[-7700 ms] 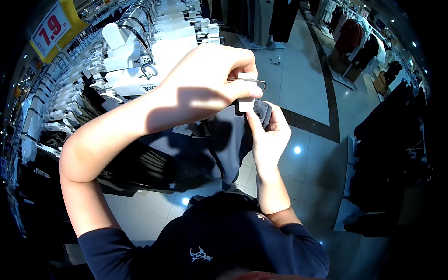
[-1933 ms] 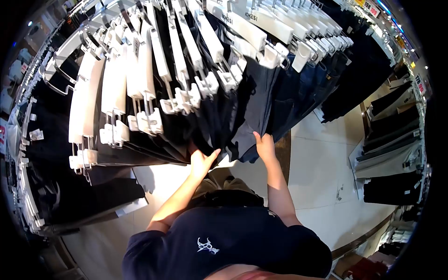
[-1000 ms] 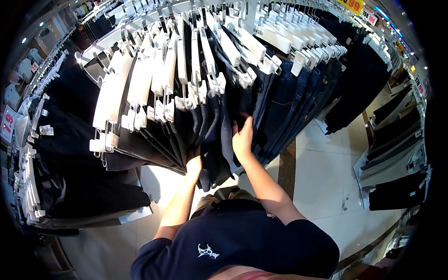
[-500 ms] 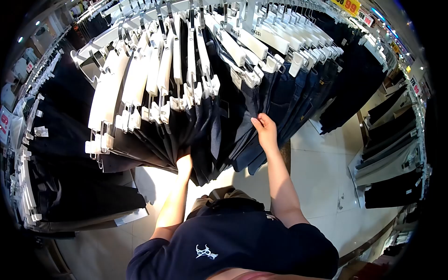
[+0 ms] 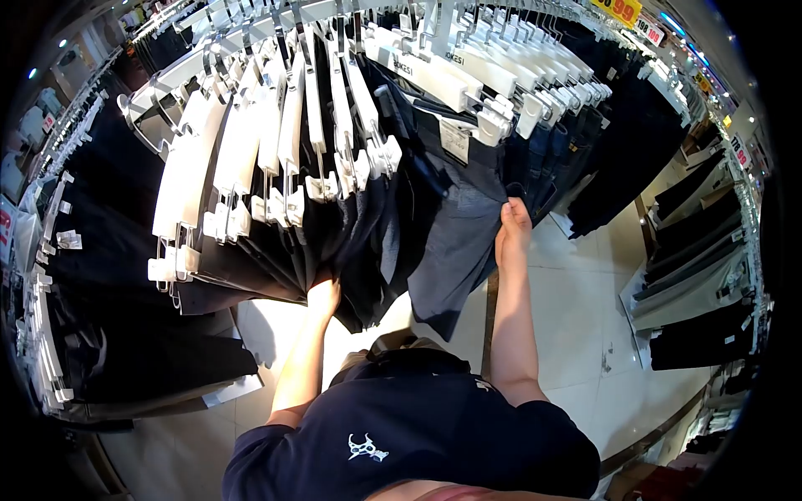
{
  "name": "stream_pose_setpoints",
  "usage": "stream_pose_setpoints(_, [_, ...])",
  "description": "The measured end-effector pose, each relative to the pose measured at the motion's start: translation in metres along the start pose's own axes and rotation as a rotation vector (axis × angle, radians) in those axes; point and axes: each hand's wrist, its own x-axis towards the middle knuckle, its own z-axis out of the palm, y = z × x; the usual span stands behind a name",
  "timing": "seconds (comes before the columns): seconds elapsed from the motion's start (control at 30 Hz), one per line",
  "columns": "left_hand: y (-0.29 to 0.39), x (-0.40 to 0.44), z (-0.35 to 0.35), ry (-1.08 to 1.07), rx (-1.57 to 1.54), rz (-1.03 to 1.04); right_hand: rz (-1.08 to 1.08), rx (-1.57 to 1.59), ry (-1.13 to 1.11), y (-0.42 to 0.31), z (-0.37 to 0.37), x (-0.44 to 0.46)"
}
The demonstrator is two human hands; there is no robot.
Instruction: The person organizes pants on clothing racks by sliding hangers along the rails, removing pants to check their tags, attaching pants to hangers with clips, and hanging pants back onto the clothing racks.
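While my right hand (image 5: 514, 227) pinches grey trousers (image 5: 462, 224) below the tag (image 5: 455, 141), they seem soft, best held there; left hand (image 5: 325, 296), grip obscured.

Right hand (image 5: 513, 232) shifted farther right; grey trousers (image 5: 458, 230) now spread wide, paper tag (image 5: 455, 140) in fuller view.

Navy short-sleeved top (image 5: 409, 422), pale emblem (image 5: 368, 448) of curved lines on its front, bare forearms (image 5: 515, 321), bare hands (image 5: 515, 225), khaki trousers (image 5: 355, 359)

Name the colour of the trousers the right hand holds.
Dark bluish-grey trousers, best seen in head view.
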Motion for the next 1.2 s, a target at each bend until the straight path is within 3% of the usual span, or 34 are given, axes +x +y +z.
stream_pose_setpoints(0.17, [-0.005,-0.004,0.002,0.027,-0.063,0.047,0.011,-0.02,0.041,0.004,-0.023,0.003])
stream_pose_setpoints(0.27, [-0.01,-0.003,0.001,-0.17,-0.073,-0.072,-0.021,-0.034,-0.003,0.001,-0.028,0.005])
stream_pose_setpoints(0.33, [-0.019,-0.007,0.006,-0.065,0.039,0.169,-0.019,-0.051,0.011,-0.001,-0.023,0.003])
stream_pose_setpoints(0.47, [-0.015,-0.006,0.002,-0.096,0.178,0.245,-0.068,-0.115,0.004,-0.003,-0.012,-0.004])
stream_pose_setpoints(0.53, [-0.006,-0.006,0.001,-0.075,-0.087,0.055,-0.044,-0.136,-0.002,-0.004,-0.012,-0.005])
stream_pose_setpoints(0.57, [0.0,-0.004,-0.004,-0.077,-0.086,0.056,-0.022,-0.158,-0.016,-0.004,-0.012,-0.006])
stream_pose_setpoints(0.63, [0.008,-0.002,-0.01,-0.247,-0.03,-0.157,-0.004,-0.198,0.012,-0.002,-0.011,-0.008])
stream_pose_setpoints(0.73, [0.004,-0.005,-0.004,-0.08,-0.131,-0.078,-0.002,-0.337,0.062,-0.008,0.0,-0.014])
stream_pose_setpoints(0.77, [0.002,-0.006,-0.003,-0.078,-0.129,-0.081,-0.016,-0.437,0.084,-0.009,0.005,-0.018])
stream_pose_setpoints(0.93, [0.017,-0.007,-0.004,-0.211,-0.092,-0.21,0.027,-0.243,0.049,0.003,0.038,-0.041])
stream_pose_setpoints(1.0, [0.034,-0.012,-0.003,-0.229,-0.098,-0.239,-0.196,-0.364,0.203,0.001,0.077,-0.058])
stream_pose_setpoints(1.07, [0.054,-0.018,-0.001,-0.317,-0.1,-0.257,-0.502,-0.718,0.108,0.014,0.084,-0.082])
stream_pose_setpoints(1.13, [0.08,-0.022,-0.012,-0.387,-0.26,-0.156,-0.544,-0.75,-0.217,0.016,0.102,-0.101])
stream_pose_setpoints(1.2, [0.082,-0.027,0.003,-0.255,-0.39,0.121,-0.286,-0.68,-0.216,0.02,0.13,-0.105])
